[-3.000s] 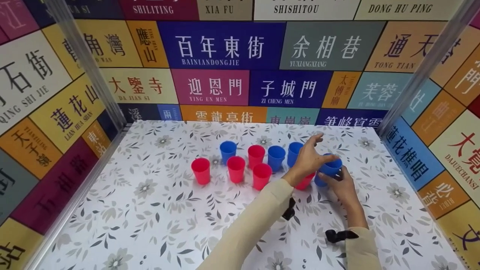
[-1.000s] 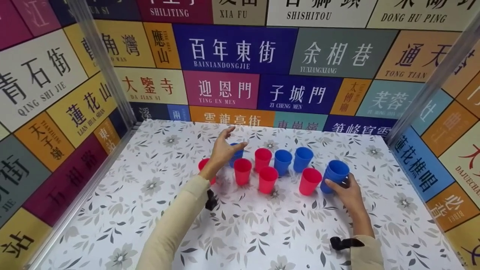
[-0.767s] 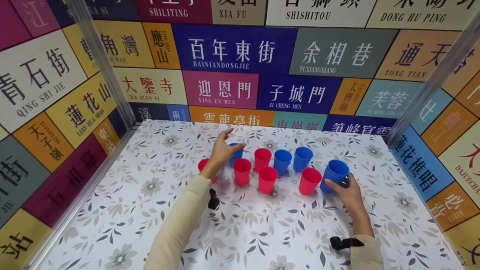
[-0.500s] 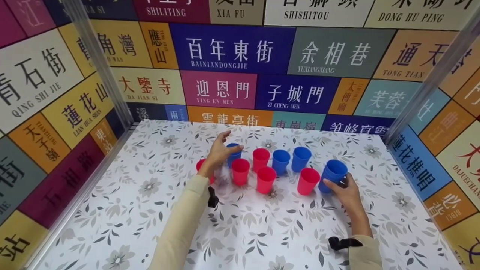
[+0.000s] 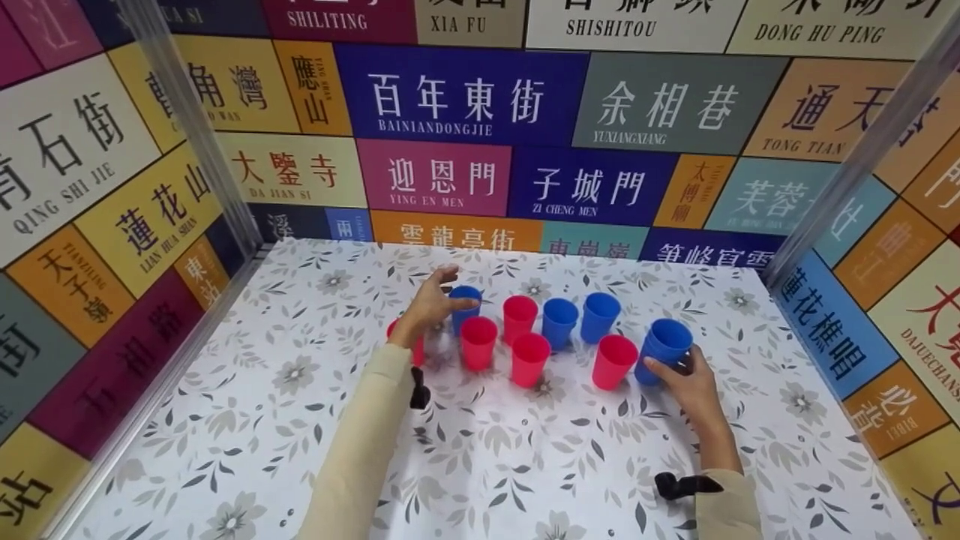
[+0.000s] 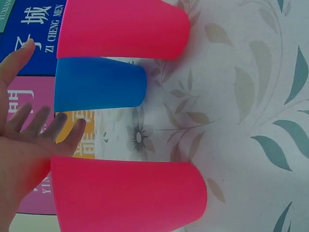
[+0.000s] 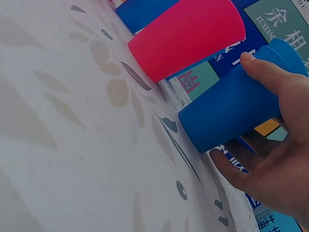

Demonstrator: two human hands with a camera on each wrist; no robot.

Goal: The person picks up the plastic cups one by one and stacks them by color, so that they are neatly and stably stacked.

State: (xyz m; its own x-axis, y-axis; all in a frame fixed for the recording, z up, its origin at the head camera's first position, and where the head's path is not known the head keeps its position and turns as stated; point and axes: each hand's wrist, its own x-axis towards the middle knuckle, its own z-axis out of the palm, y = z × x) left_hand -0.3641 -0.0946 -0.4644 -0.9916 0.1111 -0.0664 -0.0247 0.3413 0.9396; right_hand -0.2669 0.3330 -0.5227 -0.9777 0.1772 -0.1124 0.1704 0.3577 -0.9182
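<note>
At the left of the cups, my left hand (image 5: 429, 307) is around the rear-left blue cup (image 5: 466, 321), its thumb in front of the rim. In the left wrist view, my left hand's (image 6: 24, 150) fingers are spread near the blue cup's (image 6: 101, 84) rim, not closed on it. On the right, my right hand (image 5: 696, 384) grips two nested blue cups (image 5: 661, 352), thumb on the near side. The right wrist view shows my right hand (image 7: 277, 179) with its thumb on the nested blue cups (image 7: 231, 104). A leftmost red cup (image 5: 418, 352) is partly hidden by my left wrist.
Between the hands stand upright red cups, such as one red cup (image 5: 478, 345) and another red cup (image 5: 615, 364), plus a blue cup (image 5: 559, 326) and a second blue cup (image 5: 600, 319). The floral-patterned table (image 5: 480, 465) is bounded by sign-covered walls (image 5: 465, 97).
My left hand has left the nested blue cups on the right and moved to the rear-left blue cup, lowering slightly in the last half second. My right hand stays on the nested cups.
</note>
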